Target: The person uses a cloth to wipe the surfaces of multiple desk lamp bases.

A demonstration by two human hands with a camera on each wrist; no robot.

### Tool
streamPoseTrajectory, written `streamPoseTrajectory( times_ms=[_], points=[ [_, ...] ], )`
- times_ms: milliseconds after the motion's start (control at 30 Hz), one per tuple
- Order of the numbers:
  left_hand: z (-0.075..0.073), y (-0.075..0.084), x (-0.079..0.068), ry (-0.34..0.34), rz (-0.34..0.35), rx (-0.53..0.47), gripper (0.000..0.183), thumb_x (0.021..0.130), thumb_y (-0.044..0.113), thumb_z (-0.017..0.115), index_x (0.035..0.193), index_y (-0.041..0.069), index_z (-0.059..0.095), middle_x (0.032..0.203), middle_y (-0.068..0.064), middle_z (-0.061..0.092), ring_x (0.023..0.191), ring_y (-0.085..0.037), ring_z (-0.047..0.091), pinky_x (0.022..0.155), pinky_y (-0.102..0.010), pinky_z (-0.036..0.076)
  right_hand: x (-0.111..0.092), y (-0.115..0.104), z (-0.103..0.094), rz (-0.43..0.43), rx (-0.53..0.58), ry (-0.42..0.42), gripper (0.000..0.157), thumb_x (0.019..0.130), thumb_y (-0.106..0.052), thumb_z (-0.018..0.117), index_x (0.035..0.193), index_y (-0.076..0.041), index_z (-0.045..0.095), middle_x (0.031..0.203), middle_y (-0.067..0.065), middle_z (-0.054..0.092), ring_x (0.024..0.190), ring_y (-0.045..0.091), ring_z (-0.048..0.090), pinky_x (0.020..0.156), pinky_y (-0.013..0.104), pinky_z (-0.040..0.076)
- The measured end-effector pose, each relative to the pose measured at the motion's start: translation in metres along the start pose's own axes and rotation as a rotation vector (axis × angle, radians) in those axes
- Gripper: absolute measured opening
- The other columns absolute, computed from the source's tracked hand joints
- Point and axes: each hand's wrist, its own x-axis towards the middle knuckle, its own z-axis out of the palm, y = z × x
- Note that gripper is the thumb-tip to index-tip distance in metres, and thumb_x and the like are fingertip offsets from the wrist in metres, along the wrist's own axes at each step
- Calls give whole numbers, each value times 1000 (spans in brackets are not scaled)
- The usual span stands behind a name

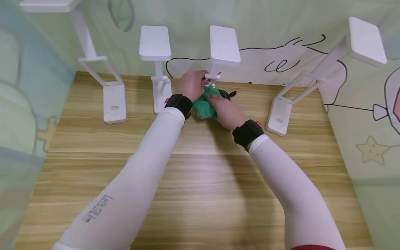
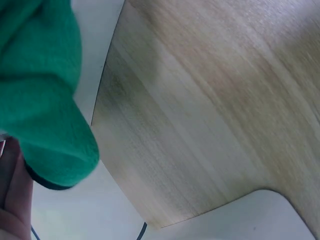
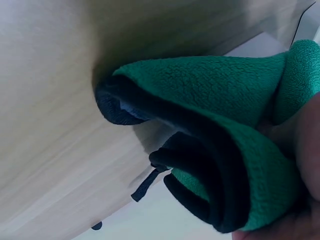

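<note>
Green towelling cloth is gripped in the right hand; the left hand holds a desk lamp, best kept steady for gentle wiping.

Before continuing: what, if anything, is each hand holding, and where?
The right hand holds the green cloth by a bunched fold; the left hand is at a lamp's stem, grip unclear.

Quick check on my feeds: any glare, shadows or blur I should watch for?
Head: a pale glare patch on the tabletop, with a soft shadow beside the right sleeve; left wrist: the green cloth looks soft, its texture barely showing; right wrist: the cloth's nap shows more clearly, and a dark shadow lies on the tabletop along its edge.
</note>
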Motion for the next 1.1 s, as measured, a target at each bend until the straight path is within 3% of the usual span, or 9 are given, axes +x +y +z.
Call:
streamPoseTrajectory(
  times_ms=[333, 600, 933, 1100],
  points=[
    [0, 1, -1, -9, -15, -20, 23, 103, 25, 55, 120, 15, 67, 110, 1, 71, 94, -13, 63, 87, -30, 51, -24, -6, 8, -11, -10, 14, 48, 99, 3, 48, 146, -7, 46, 152, 14, 41, 136, 31, 37, 105, 49, 41],
    [0, 2, -1, -5, -11, 3, 23, 103, 26, 54, 119, 15, 67, 108, 1, 71, 90, -14, 61, 82, -30, 51, -34, -23, 12, -45, -89, -3, 51, 97, 5, 48, 147, -8, 46, 152, 15, 41, 135, 34, 37, 98, 47, 48],
    [0, 2, -1, -18, -9, 18, 23, 104, 26, 53, 120, 16, 66, 111, 1, 71, 96, -14, 64, 87, -31, 52, -25, -38, 19, -173, -148, -6, 54, 96, 6, 51, 148, -8, 44, 152, 16, 39, 137, 38, 33, 104, 47, 43],
    [-1, 1, 0, -13, -4, 20, 22, 104, 24, 53, 120, 16, 67, 111, 1, 71, 96, -14, 64, 86, -31, 52, -12, -37, 17, -204, -110, 13, 55, 94, 9, 51, 146, -6, 45, 150, 17, 42, 136, 37, 35, 106, 47, 40]
  ],
)
